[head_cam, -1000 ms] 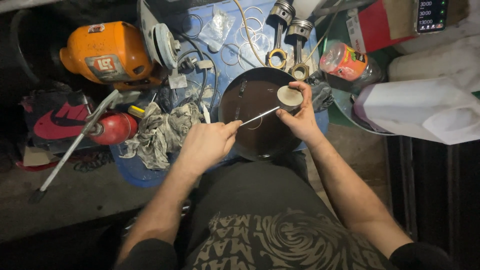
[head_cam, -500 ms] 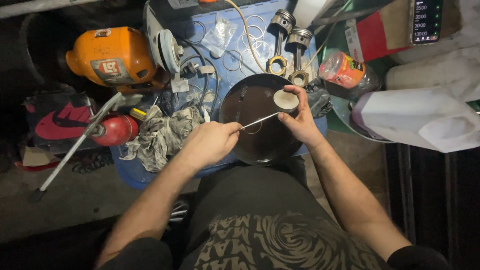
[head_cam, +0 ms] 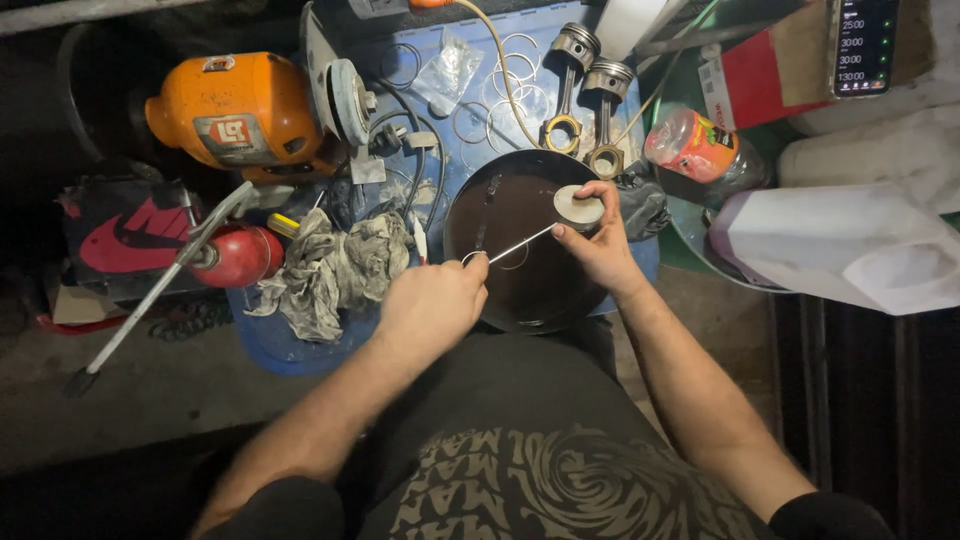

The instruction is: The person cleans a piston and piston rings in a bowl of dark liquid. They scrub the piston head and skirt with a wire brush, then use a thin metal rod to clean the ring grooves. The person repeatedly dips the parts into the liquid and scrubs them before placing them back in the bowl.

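My right hand [head_cam: 597, 250] grips a round pale piston [head_cam: 579, 208] over a dark round pan [head_cam: 520, 290] of brown liquid. My left hand [head_cam: 432, 303] is closed on a thin metal rod [head_cam: 520, 242] whose far tip reaches the piston's side. A flat dark strip [head_cam: 484, 210] lies in the pan. Both hands hover above the pan's near half.
Two pistons with connecting rods [head_cam: 572, 85] and several loose rings [head_cam: 505, 95] lie on a blue lid [head_cam: 410, 140]. An orange bench grinder [head_cam: 240, 112] stands at the left, a dirty rag [head_cam: 330, 265] and red canister [head_cam: 235, 255] beside it. A white jug [head_cam: 840, 245] sits right.
The view has shifted slightly; the hands stay over the pan, with the rod still against the piston and the piston turned a little in my right hand.
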